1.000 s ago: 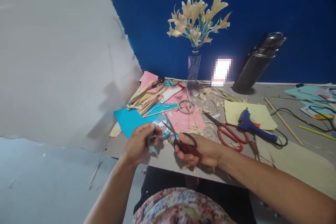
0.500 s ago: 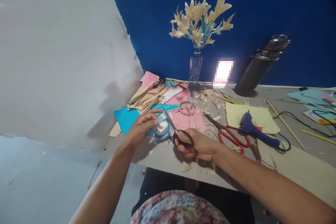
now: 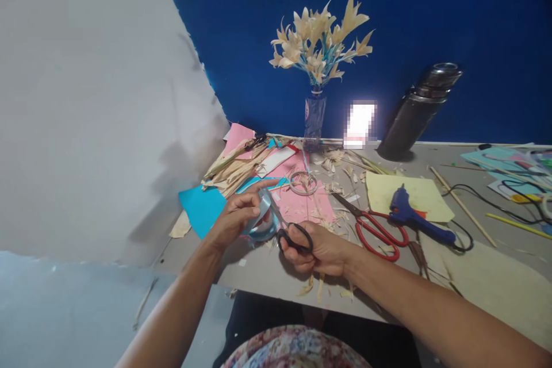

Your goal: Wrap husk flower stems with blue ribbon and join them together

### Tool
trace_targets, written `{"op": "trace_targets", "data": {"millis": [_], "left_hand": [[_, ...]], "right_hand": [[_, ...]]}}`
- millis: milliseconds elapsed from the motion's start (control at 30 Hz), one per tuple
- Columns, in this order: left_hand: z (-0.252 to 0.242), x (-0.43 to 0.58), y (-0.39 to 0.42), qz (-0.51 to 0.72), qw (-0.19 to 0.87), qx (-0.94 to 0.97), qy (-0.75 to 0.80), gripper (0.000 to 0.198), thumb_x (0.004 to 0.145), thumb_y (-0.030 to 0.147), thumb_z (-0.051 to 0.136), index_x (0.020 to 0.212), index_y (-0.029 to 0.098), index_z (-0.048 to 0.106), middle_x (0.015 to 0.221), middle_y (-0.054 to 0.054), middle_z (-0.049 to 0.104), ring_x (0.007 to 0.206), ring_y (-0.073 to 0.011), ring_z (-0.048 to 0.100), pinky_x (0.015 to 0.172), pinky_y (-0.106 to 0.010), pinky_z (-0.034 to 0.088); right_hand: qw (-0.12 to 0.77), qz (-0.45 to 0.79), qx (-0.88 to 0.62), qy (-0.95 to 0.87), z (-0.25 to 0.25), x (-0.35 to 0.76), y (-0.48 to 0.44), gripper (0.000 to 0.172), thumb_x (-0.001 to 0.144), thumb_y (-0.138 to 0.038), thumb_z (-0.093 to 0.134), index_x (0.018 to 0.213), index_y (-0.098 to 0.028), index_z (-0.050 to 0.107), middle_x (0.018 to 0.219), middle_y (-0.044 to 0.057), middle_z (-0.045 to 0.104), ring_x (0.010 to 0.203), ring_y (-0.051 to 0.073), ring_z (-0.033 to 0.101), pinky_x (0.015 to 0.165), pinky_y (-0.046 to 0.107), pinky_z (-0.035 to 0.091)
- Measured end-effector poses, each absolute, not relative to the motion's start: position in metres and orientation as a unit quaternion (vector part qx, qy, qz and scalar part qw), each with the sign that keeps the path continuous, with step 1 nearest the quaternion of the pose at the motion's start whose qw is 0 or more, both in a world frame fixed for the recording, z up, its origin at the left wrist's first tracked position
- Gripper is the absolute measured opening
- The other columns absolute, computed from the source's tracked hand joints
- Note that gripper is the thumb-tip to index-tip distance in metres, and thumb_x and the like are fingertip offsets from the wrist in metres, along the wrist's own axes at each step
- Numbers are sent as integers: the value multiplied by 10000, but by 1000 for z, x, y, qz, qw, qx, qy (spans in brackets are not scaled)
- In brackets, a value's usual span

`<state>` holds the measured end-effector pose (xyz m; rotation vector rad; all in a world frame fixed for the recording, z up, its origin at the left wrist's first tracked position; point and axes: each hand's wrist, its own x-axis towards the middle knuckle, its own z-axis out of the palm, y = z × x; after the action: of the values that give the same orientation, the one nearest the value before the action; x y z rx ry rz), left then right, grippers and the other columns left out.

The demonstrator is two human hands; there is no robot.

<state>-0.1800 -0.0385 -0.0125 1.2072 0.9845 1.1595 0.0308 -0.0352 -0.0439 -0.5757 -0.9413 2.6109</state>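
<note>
My left hand (image 3: 235,215) is closed around a roll of light blue ribbon or tape (image 3: 263,219), holding it just above the grey table (image 3: 276,267). My right hand (image 3: 321,250) grips black-handled scissors (image 3: 290,234), fingers through the loops. Their blades point up and left to the roll, touching its edge. Both hands sit near the table's front edge, over a cyan paper sheet (image 3: 198,207) and a pink sheet (image 3: 304,204).
Red-handled scissors (image 3: 375,224) and a blue glue gun (image 3: 416,215) with a black cord lie to the right on a yellow sheet (image 3: 426,192). Behind stand a vase of pale paper flowers (image 3: 317,69) and a dark flask (image 3: 416,112). Dried husk strips, scraps and wooden sticks litter the table.
My left hand turned the blue roll and moved it slightly away from me; the scissors followed, their blades staying at the roll. The view shifted a little.
</note>
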Motion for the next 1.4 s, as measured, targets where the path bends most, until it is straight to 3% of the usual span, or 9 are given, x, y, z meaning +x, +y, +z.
{"op": "trace_targets", "data": {"millis": [167, 233, 533, 800, 1000, 1400], "left_hand": [[-19, -180, -35, 512, 558, 506, 413, 242, 746, 304, 725, 577, 171, 614, 733, -68, 653, 585, -148, 531, 552, -277, 382], [-22, -179, -34, 511, 564, 490, 425, 240, 749, 327, 738, 611, 167, 624, 668, -58, 645, 564, -145, 529, 542, -270, 380], [-38, -177, -36, 455, 630, 468, 421, 243, 810, 332, 728, 729, 138, 606, 694, -39, 634, 538, -106, 539, 501, -221, 404], [-45, -172, -35, 438, 671, 448, 397, 222, 843, 326, 688, 760, 148, 585, 668, -16, 610, 470, -104, 535, 401, -192, 388], [-45, -174, -30, 453, 679, 438, 376, 221, 832, 304, 698, 738, 140, 583, 669, -23, 619, 551, -124, 591, 502, -221, 463], [-49, -178, -26, 452, 690, 444, 350, 251, 807, 325, 733, 725, 138, 586, 646, -36, 636, 523, -105, 529, 498, -205, 403]], "right_hand": [[168, 919, -175, -311, -48, 32, -34, 540, 667, -582, 829, 799, -108, 607, 597, -36, 553, 412, 6, 251, 440, 198, 127], [175, 921, -171, -303, -48, 31, -34, 546, 684, -592, 813, 817, -103, 611, 630, -23, 561, 431, 13, 285, 451, 202, 144], [195, 937, -158, -243, -52, 22, -35, 587, 707, -681, 739, 838, -134, 571, 652, -40, 526, 474, 33, 322, 485, 191, 208], [241, 933, -161, -215, -57, 15, -41, 557, 708, -658, 755, 809, -153, 545, 586, -93, 399, 442, 20, 167, 456, 186, 130], [201, 956, -127, -170, -47, 18, -36, 655, 702, -780, 652, 827, -140, 597, 681, -17, 533, 524, 69, 347, 549, 223, 279], [192, 964, -114, -148, -53, 20, -34, 540, 736, -647, 742, 753, -134, 575, 543, -99, 334, 477, 42, 122, 473, 172, 176]]}}
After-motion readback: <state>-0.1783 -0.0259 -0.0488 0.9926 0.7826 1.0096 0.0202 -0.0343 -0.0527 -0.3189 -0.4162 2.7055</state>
